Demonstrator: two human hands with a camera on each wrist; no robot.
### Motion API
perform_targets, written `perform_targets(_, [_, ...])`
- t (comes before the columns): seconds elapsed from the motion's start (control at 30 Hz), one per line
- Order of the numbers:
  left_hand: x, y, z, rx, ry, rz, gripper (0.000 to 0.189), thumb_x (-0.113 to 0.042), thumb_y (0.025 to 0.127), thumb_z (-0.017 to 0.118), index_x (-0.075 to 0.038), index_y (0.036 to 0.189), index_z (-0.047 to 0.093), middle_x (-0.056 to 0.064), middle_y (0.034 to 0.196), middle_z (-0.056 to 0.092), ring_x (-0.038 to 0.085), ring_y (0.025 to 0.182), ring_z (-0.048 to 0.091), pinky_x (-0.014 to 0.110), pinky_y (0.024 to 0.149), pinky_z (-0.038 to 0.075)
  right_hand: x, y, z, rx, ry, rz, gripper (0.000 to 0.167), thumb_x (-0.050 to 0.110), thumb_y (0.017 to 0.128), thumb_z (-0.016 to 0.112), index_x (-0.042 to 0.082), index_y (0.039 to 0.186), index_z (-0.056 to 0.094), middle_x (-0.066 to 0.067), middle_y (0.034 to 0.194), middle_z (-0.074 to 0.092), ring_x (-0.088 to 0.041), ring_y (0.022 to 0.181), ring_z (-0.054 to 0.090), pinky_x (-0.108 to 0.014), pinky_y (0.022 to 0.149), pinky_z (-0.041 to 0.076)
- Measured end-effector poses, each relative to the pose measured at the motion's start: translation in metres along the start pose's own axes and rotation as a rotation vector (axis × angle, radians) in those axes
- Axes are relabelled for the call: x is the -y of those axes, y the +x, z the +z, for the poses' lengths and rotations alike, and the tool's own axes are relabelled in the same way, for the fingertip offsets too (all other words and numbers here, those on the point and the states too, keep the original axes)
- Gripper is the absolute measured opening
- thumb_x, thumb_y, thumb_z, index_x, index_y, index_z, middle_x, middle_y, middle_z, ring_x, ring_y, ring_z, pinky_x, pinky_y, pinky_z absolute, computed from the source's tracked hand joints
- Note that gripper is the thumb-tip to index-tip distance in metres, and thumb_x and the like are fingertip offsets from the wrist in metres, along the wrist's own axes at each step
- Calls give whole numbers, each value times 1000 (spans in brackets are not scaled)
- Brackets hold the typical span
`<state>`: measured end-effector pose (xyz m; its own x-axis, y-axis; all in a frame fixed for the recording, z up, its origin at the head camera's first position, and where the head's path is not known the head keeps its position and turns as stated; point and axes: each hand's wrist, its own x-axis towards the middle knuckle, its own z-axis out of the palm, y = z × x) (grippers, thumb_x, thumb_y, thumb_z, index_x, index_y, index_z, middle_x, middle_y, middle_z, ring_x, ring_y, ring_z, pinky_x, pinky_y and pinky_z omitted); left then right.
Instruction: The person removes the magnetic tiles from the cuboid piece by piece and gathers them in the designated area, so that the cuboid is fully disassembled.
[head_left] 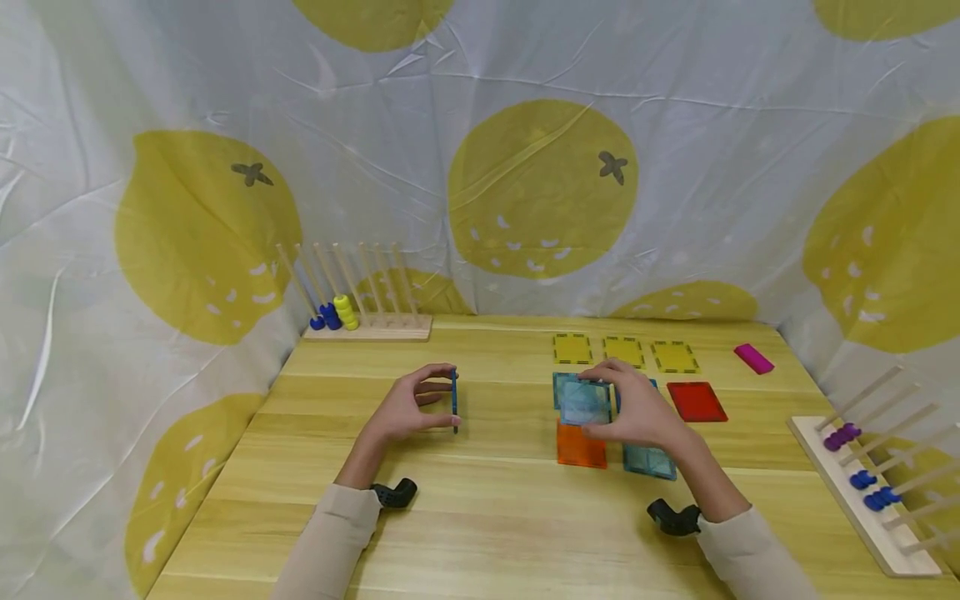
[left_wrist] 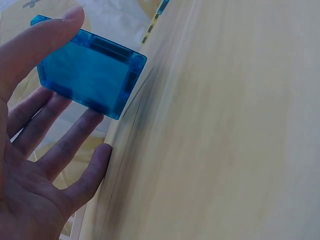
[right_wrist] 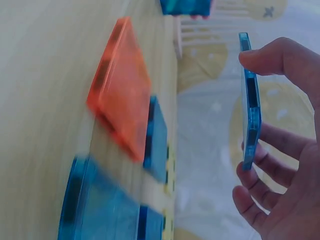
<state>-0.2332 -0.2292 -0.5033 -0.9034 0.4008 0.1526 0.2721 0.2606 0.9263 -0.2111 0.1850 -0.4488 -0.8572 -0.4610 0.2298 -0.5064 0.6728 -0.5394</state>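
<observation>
My left hand (head_left: 405,407) pinches a translucent blue magnetic tile (left_wrist: 87,72) between thumb and fingers, held upright and seen edge-on from the head. Over the rows of tiles, my right hand (head_left: 641,408) grips a light blue magnetic tile (head_left: 586,403) by its top and bottom edges. That tile overlaps another blue tile (head_left: 558,392) and an orange tile (head_left: 581,447) in the head view. A blue tile (head_left: 649,461) lies below the right hand, and one more behind it is mostly hidden. A gap of bare wood separates the two held tiles.
Three yellow tiles (head_left: 572,348) lie in a row at the back, with a red tile (head_left: 697,402) and a magenta block (head_left: 753,358) to the right. Peg racks with beads stand at back left (head_left: 375,327) and right (head_left: 862,500). A lemon-print curtain (head_left: 675,192) surrounds the table.
</observation>
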Motion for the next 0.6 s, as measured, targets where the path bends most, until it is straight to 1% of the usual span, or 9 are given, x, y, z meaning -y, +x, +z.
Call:
perform_targets(0.03, [0, 0, 0, 0, 2, -4, 85, -11, 78, 92, -3, 150, 48, 17, 148, 56, 40, 132, 60, 51, 110, 49, -4, -4, -3, -5, -10, 2, 66, 38, 75, 90, 17, 133, 68, -6, 130, 59, -35, 117, 58, -60, 90, 54])
perform_targets(0.23, [1, 0, -1, 4, 15, -30, 84, -13, 77, 93, -4, 149, 50, 18, 147, 57, 39, 130, 61, 51, 109, 50, -32, -31, -19, -18, -55, 41, 67, 33, 75, 91, 10, 133, 67, -13, 132, 58, -39, 118, 56, -63, 90, 55])
perform_targets(0.3, [0, 0, 0, 9, 16, -31, 84, -13, 77, 93, -4, 149, 50, 20, 147, 56, 40, 130, 61, 51, 109, 50, -39, -40, -24, -20, -69, 58, 68, 32, 74, 91, 10, 133, 67, -15, 132, 58, -40, 117, 56, -63, 89, 55])
perform_targets(0.4, [-2, 0, 0, 14, 20, -30, 83, -14, 77, 93, -4, 148, 51, 19, 146, 56, 39, 130, 61, 51, 109, 51, -50, -53, -31, -23, -80, 77, 68, 33, 74, 92, 10, 133, 66, -15, 130, 58, -41, 116, 56, -64, 88, 55])
perform_targets(0.5, [-3, 0, 0, 18, 26, -25, 83, -16, 77, 93, -3, 148, 51, 17, 146, 57, 39, 130, 62, 50, 108, 51, -60, -66, -37, -23, -83, 96, 69, 33, 73, 93, 11, 132, 66, -15, 132, 57, -43, 117, 55, -69, 89, 52])
perform_targets(0.6, [-2, 0, 0, 21, 28, -24, 84, -16, 77, 93, -3, 148, 51, 15, 145, 58, 38, 130, 62, 48, 108, 52, -70, -77, -41, -25, -89, 111, 71, 33, 71, 94, 10, 132, 66, -16, 129, 58, -43, 117, 55, -73, 90, 50])
